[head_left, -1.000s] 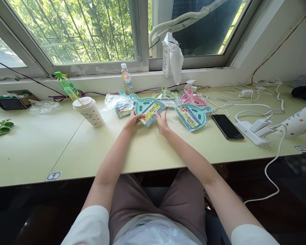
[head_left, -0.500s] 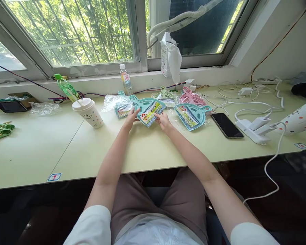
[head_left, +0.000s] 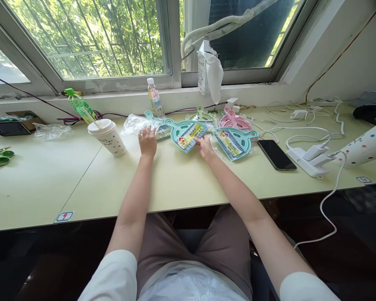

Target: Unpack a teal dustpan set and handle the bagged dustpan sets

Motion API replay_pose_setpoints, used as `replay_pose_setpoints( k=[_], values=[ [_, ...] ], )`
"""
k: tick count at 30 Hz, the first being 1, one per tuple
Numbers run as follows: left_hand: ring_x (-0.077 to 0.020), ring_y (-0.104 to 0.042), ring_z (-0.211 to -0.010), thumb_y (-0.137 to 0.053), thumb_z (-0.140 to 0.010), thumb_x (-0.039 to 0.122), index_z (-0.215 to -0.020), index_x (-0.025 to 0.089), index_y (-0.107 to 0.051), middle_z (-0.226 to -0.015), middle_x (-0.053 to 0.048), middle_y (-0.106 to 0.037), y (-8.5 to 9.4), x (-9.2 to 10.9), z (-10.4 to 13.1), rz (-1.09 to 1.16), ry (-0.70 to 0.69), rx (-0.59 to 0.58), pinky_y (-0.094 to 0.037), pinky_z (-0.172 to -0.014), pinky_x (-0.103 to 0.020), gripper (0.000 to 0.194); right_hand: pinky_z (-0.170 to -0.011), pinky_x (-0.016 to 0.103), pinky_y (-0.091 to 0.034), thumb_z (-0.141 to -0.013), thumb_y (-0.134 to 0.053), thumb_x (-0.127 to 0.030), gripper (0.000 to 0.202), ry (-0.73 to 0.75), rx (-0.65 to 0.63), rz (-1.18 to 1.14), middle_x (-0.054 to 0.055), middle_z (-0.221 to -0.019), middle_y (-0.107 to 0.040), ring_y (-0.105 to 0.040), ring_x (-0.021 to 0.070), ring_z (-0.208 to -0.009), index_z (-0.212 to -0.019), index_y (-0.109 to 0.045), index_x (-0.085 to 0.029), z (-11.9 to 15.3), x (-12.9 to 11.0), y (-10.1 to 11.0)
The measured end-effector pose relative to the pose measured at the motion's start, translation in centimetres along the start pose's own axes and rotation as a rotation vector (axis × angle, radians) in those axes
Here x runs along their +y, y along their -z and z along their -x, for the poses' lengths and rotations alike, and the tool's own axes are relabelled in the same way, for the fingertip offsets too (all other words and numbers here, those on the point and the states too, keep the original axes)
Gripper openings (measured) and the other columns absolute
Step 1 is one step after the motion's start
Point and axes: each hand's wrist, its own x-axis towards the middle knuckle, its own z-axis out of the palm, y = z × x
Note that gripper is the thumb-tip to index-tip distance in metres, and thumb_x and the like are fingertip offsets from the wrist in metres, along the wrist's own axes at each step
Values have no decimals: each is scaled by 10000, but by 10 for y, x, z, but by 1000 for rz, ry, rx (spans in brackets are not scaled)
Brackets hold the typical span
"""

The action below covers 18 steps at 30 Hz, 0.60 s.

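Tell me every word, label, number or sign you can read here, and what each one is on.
No text is sharp enough to quote.
Dustpan label, at the right hand: colourful print, too small.
Second dustpan label: blurred.
Paper cup: a line of print and dots, unreadable.
Water bottle label: unreadable.
White bag: printed panel, unreadable.
Table-edge stickers and: a red mark in a blue frame, not legible.

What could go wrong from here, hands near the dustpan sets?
1. The left hand reaches toward the clear plastic bag, close to the lidded white paper cup with straw; a sideways sweep may tip it.
2. The right hand holds only the edge of the teal dustpan-and-brush set; it may slip.
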Motion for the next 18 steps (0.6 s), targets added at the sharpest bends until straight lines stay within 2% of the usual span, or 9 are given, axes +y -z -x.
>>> replay_pose_setpoints(
  k=[3, 6, 8, 12, 15, 18],
  values=[
    [-287, -639, -1121, -420, -911, 143, -1008, 184, -746, -1074, -141, -739, 0, -16, -3, 14, 157, -23, -278, -1166, -488, 343, -809, 308, -634, -791, -590, -32, 221, -6, 1, -4, -6, -856, -723, -713, 146, -824, -918, -553, -209, 1, -1, -1],
    [-262, -687, -995, -434, -903, 157, -931, 220, -748, -1001, -86, -764, 1, -15, -5, 102, 208, 63, -322, -1138, -484, 322, -810, 311, -635, -788, -593, -31, 221, 12, -11, -17, -2, -861, -723, -711, 144, -813, -920, -557, -204, 0, -1, 0],
    [-239, -690, -987, -410, -891, 126, -842, 239, -734, -991, -43, -768, 2, -8, -6, 151, 140, 86, -283, -1167, -485, 346, -810, 321, -637, -788, -596, -40, 228, 39, -18, -32, -1, -869, -722, -711, 145, -816, -939, -561, -207, -3, -2, 3],
    [-222, -686, -984, -394, -825, 60, -684, 243, -674, -889, -19, -760, 1, 1, -4, 181, -4, -7, -198, -1213, -494, 363, -803, 338, -641, -770, -630, -72, 305, 104, 4, -41, 0, -929, -722, -710, 157, -879, -1022, -559, -228, -9, -5, 11],
    [-225, -644, -1085, -405, -801, 41, -642, 233, -630, -821, -33, -734, -4, -7, -1, 184, 52, 2, -143, -1228, -522, 336, -813, 342, -638, -753, -652, -84, 362, 133, 55, -38, 12, -1007, -719, -706, 164, -924, -1068, -558, -236, -12, -10, 17],
    [-199, -604, -1123, -389, -836, 45, -639, 219, -577, -776, -33, -687, -11, -17, -3, 267, 205, 27, -181, -1228, -518, 324, -828, 342, -634, -759, -638, -84, 385, 155, 83, -55, 16, -1048, -714, -703, 160, -935, -1101, -554, -241, -11, -15, 19]
  ],
)
